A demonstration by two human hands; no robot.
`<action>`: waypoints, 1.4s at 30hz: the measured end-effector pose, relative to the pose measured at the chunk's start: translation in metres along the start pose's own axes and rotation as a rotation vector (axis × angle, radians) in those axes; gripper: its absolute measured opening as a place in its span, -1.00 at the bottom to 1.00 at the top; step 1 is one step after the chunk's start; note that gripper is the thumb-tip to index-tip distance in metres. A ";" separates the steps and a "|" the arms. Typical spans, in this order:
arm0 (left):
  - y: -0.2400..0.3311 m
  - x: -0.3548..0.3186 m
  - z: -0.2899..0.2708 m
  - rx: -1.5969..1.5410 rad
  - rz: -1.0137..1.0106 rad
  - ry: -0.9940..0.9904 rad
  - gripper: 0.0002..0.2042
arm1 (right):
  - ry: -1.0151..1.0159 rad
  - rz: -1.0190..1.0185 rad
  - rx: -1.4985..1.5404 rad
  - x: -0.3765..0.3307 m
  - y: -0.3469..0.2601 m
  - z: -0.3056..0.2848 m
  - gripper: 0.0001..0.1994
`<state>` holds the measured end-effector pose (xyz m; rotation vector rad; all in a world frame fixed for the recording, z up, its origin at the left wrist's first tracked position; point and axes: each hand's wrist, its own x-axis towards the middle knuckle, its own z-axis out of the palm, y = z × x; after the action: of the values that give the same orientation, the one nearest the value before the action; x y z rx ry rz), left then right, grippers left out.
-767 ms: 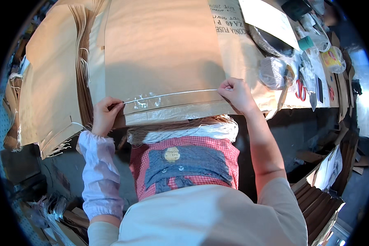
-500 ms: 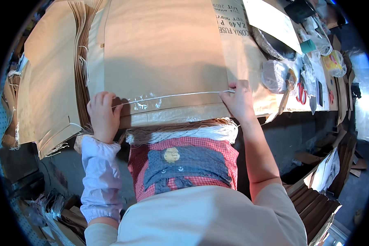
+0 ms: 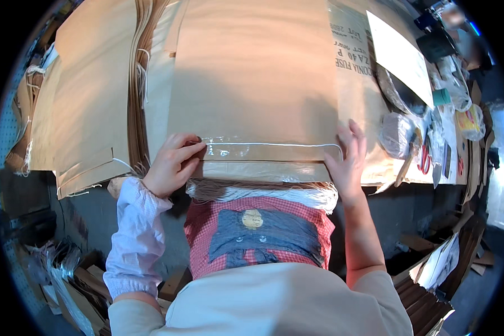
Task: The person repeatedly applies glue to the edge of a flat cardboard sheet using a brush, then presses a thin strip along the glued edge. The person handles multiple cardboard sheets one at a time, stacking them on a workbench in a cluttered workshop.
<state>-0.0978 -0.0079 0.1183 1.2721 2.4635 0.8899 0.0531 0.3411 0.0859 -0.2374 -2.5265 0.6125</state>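
Opening out now, the right hand (image 3: pixel 350 162) is no longer pinching the white string (image 3: pixel 269 144), and that end of the string is now curling down. The rest is lying nearly straight along the big brown sheet (image 3: pixel 257 73), near its front edge, and is crossing some shiny patches (image 3: pixel 227 150). The person's left hand (image 3: pixel 171 168) is keeping its fingertips at the other end; it is hiding too much to tell if they are pinching. The right hand is spreading its thumb and fingers wide, with the curly end hanging between them.

So far, the string is already reaching across most of the sheet. Its right end is bending, so that bit is looking unfinished. Nothing is covering the string, and the pictures are not showing how much is left.

More loose string (image 3: pixel 263 194) is sitting just below the sheet, over a red checked apron (image 3: pixel 203 238). Piled brown paper (image 3: pixel 95 95) is lying on the left, and red scissors (image 3: pixel 425 161) are lying well off to the right.
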 end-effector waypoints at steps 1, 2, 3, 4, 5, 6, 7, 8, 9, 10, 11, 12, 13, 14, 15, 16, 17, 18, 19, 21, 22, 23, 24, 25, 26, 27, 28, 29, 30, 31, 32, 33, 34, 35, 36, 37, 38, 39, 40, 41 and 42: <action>0.006 0.003 -0.007 -0.005 -0.004 -0.024 -0.64 | -0.007 -0.159 -0.039 0.002 0.000 -0.001 -0.76; 0.010 0.005 -0.013 -0.010 -0.007 -0.048 -0.62 | -0.128 -0.302 0.158 0.006 -0.002 -0.001 -0.83; 0.009 0.006 -0.018 -0.042 -0.055 -0.086 -0.61 | -0.175 -0.225 0.208 0.008 -0.002 0.000 -0.87; 0.007 0.009 -0.022 -0.075 -0.102 -0.125 -0.60 | -0.222 -0.146 0.257 0.010 0.000 0.002 -0.90; 0.004 0.011 -0.025 -0.108 -0.148 -0.164 -0.59 | -0.268 -0.066 0.306 0.012 -0.001 0.003 -0.94; -0.004 0.009 -0.020 -0.105 -0.175 -0.119 -0.69 | -0.301 0.142 0.461 0.017 -0.008 0.001 -0.96; -0.009 0.009 -0.016 -0.120 -0.275 -0.062 -0.74 | -0.304 0.218 0.446 0.020 -0.009 0.003 -0.95; -0.013 0.010 -0.014 -0.134 -0.375 -0.005 -0.79 | -0.308 0.294 0.429 0.024 -0.010 0.006 -0.94; -0.017 0.011 -0.008 -0.149 -0.472 0.049 -0.83 | -0.309 0.374 0.410 0.026 -0.011 0.009 -0.92; -0.018 0.011 0.001 -0.008 -0.369 0.132 -0.89 | -0.295 0.354 0.279 0.027 -0.016 0.011 -0.90; -0.017 0.010 0.006 0.133 -0.379 0.149 -0.89 | -0.271 0.285 0.196 0.025 -0.015 0.015 -0.88; -0.009 0.013 0.012 0.273 -0.386 0.165 -0.89 | -0.246 0.216 0.111 0.021 -0.013 0.020 -0.85; -0.003 0.015 0.017 0.412 -0.391 0.180 -0.88 | -0.221 0.146 0.026 0.018 -0.011 0.024 -0.80; -0.001 0.015 0.021 0.486 -0.425 0.197 -0.88 | -0.174 0.137 -0.071 0.015 -0.011 0.026 -0.73; 0.004 0.017 0.023 0.512 -0.477 0.219 -0.87 | -0.120 0.125 -0.171 0.014 -0.015 0.028 -0.67; 0.010 0.020 0.023 0.537 -0.528 0.241 -0.87 | -0.066 0.114 -0.272 0.012 -0.019 0.030 -0.60; 0.017 0.023 0.025 0.561 -0.578 0.262 -0.87 | -0.065 0.035 -0.370 0.011 -0.024 0.031 -0.56; 0.029 0.023 0.030 0.588 -0.392 0.307 -0.84 | -0.063 -0.042 -0.470 0.010 -0.031 0.035 -0.52; 0.040 0.028 0.039 0.603 -0.197 0.351 -0.81 | -0.125 -0.081 -0.357 0.006 -0.044 0.043 -0.46; 0.069 0.031 0.054 0.372 0.058 0.035 -0.34 | -0.507 -0.260 -0.212 -0.002 -0.094 0.060 -0.31; 0.069 0.030 0.055 0.386 -0.057 -0.058 -0.23 | -0.610 -0.304 -0.254 -0.001 -0.106 0.062 -0.23; 0.065 0.027 0.054 0.400 -0.172 -0.152 -0.10 | -0.547 -0.193 -0.282 -0.009 -0.094 0.061 -0.21; 0.054 0.022 0.047 0.415 -0.292 -0.128 -0.05 | -0.473 -0.086 -0.304 -0.010 -0.077 0.057 -0.18; 0.040 0.014 0.041 0.420 -0.409 -0.111 0.01 | -0.404 0.028 -0.331 -0.013 -0.061 0.046 -0.16; 0.025 0.002 0.036 0.488 -0.441 -0.045 0.04 | -0.352 0.061 -0.355 -0.013 -0.046 0.031 -0.13; 0.014 -0.001 0.033 0.493 -0.427 -0.022 0.03 | -0.281 0.127 -0.375 -0.011 -0.033 0.023 -0.17; 0.008 -0.006 0.030 0.498 -0.417 -0.005 0.03 | -0.214 0.195 -0.390 -0.013 -0.023 0.018 -0.21; 0.005 -0.009 0.029 0.502 -0.407 0.013 0.02 | -0.147 0.262 -0.405 -0.014 -0.016 0.016 -0.24; 0.003 -0.009 0.032 0.544 -0.381 0.051 0.05 | -0.141 0.256 -0.356 -0.015 -0.009 0.017 -0.29; 0.002 -0.009 0.035 0.543 -0.378 0.056 0.04 | -0.136 0.249 -0.307 -0.012 -0.003 0.019 -0.34; 0.001 -0.009 0.038 0.542 -0.377 0.061 0.03 | -0.130 0.240 -0.257 -0.012 0.003 0.018 -0.39; 0.000 -0.009 0.037 0.548 -0.377 0.070 0.01 | -0.075 0.265 -0.236 -0.009 0.000 0.018 -0.43; 0.001 -0.009 0.036 0.547 -0.380 0.060 -0.02 | -0.021 0.288 -0.214 -0.007 -0.005 0.019 -0.46; 0.000 -0.009 0.037 0.545 -0.370 0.067 -0.02 | 0.032 0.309 -0.189 -0.004 -0.011 0.018 -0.50; -0.001 -0.009 0.038 0.545 -0.364 0.077 -0.02 | 0.051 0.192 -0.373 0.003 -0.019 0.013 -0.51; -0.001 -0.010 0.036 0.546 -0.361 0.089 -0.02 | 0.060 0.186 -0.306 0.002 -0.018 0.016 -0.52; 0.001 -0.010 0.035 0.536 -0.382 0.085 -0.07 | 0.066 0.176 -0.238 0.000 -0.014 0.023 -0.53; 0.001 -0.010 0.037 0.481 -0.378 0.087 -0.09 | 0.072 0.168 -0.174 -0.004 -0.010 0.026 -0.55; -0.004 -0.012 0.037 0.437 -0.388 0.108 -0.12 | 0.056 0.109 -0.242 -0.005 -0.009 0.023 -0.60; -0.008 -0.015 0.035 0.393 -0.398 0.130 -0.14 | 0.026 0.195 -0.166 -0.008 -0.006 0.021 -0.63; -0.008 -0.014 0.035 0.351 -0.360 0.145 -0.20 | 0.042 0.257 0.021 -0.007 -0.001 0.013 -0.63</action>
<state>-0.0783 -0.0078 0.0847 0.8262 2.9303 0.4886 0.0519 0.3331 0.0736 -0.5676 -2.4671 0.7244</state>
